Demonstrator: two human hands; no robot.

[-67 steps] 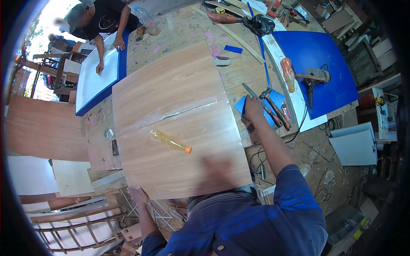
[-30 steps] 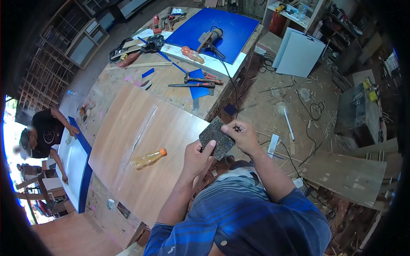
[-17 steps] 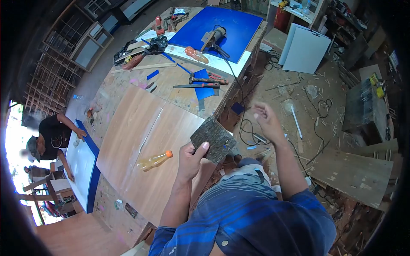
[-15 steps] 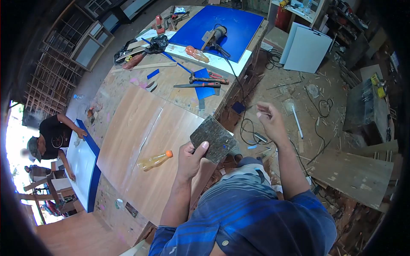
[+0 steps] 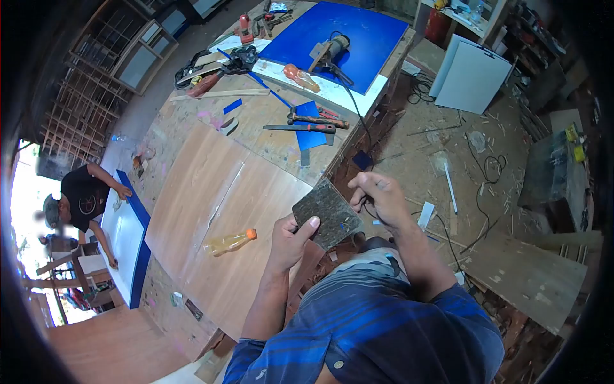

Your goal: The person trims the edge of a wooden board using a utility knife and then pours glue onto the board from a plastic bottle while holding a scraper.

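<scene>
My left hand grips a dark, mottled square plate by its near left edge, thumb on top. A few small blue specks lie on the plate. My right hand is just off the plate's right corner, its fingers bent in and drawn together; whatever may be between them is too small to make out. Beneath and left of my left hand is a wood-grain panel on the workbench. On the panel lies a plastic bottle with an orange cap and yellowish contents.
A hammer, a file and blue scraps lie farther up the bench. A corded power tool rests on a blue panel. At left a person handles a blue-edged white panel. Cords and offcuts litter the floor.
My right hand has come down and left, close to the plate's corner, and its fingers have curled in. The plate, still in my left hand, has shifted slightly right.
</scene>
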